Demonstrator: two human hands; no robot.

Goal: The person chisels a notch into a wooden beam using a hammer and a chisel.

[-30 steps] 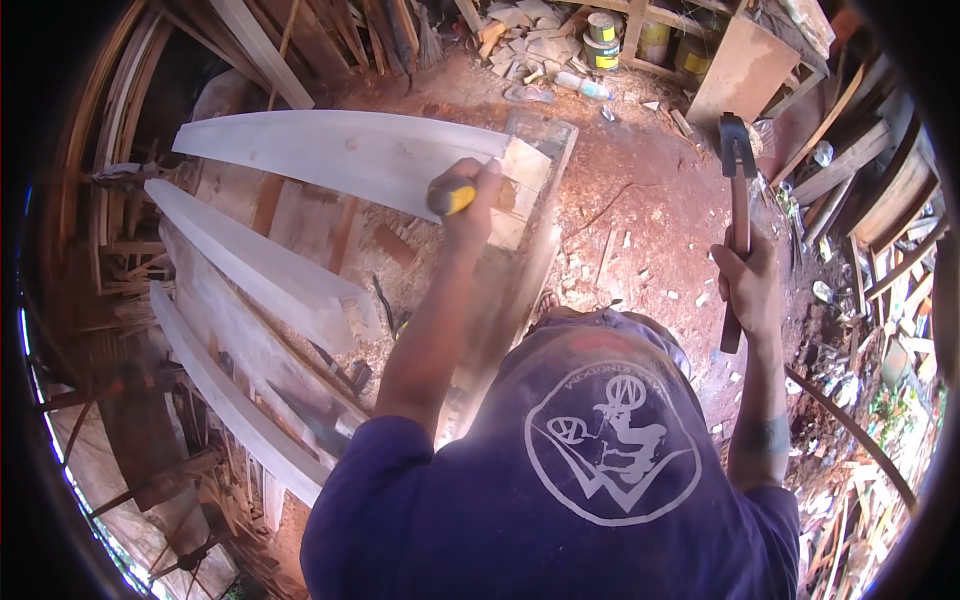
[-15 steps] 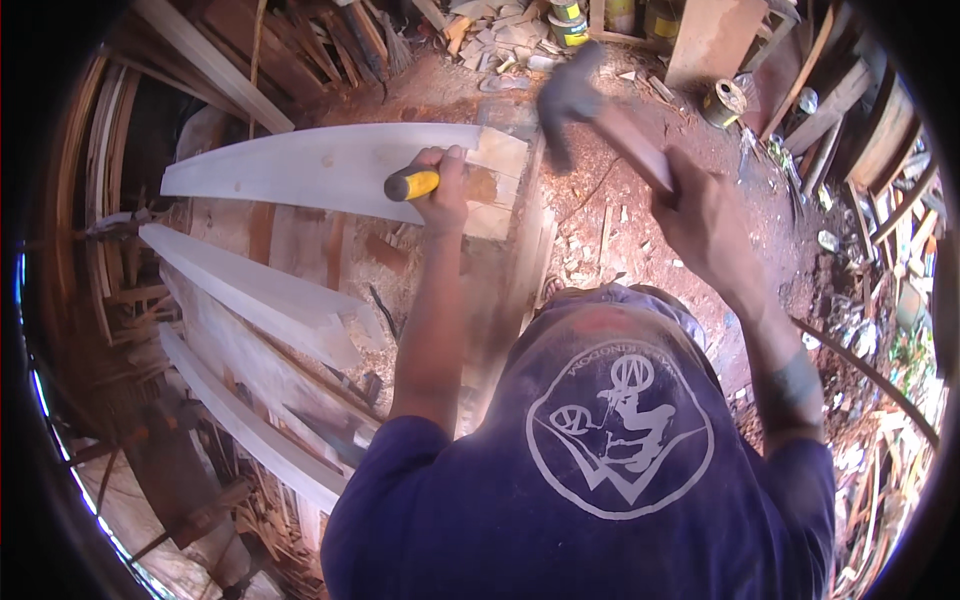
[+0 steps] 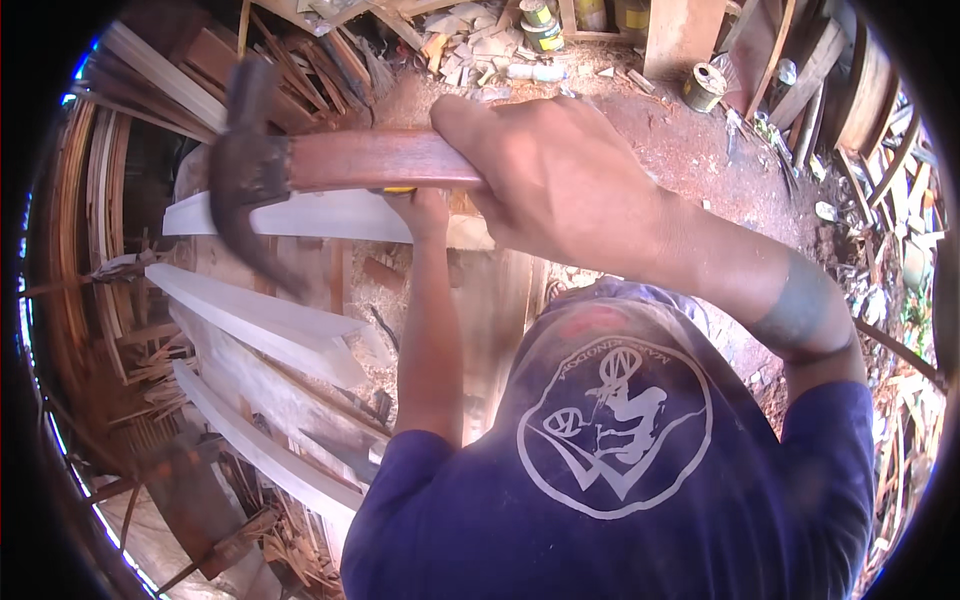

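Observation:
My right hand point(image 3: 560, 170) is closed round the wooden handle of a claw hammer point(image 3: 380, 160), raised close to the view with its dark metal head at the left. Below it, my left hand point(image 3: 428, 212) is partly hidden by the hammer and grips a chisel point(image 3: 398, 189). Only a sliver of its yellow handle shows; its blade is out of sight. The left hand is at the right part of a long, pale shaped board point(image 3: 330, 217), whose bare wooden end point(image 3: 468, 233) shows beside the wrist.
Two more pale shaped pieces, an upper one point(image 3: 250, 308) and a lower one point(image 3: 250, 440), lie at the left. Wood shavings and scraps litter the reddish floor point(image 3: 690, 190). Cans point(image 3: 705, 87) and leaning boards point(image 3: 690, 40) stand at the back; timber point(image 3: 75, 200) lines the left side.
My right hand has swung the hammer up and leftward, toward the view, so it now covers most of the chisel. My left hand keeps its grip near the board's end.

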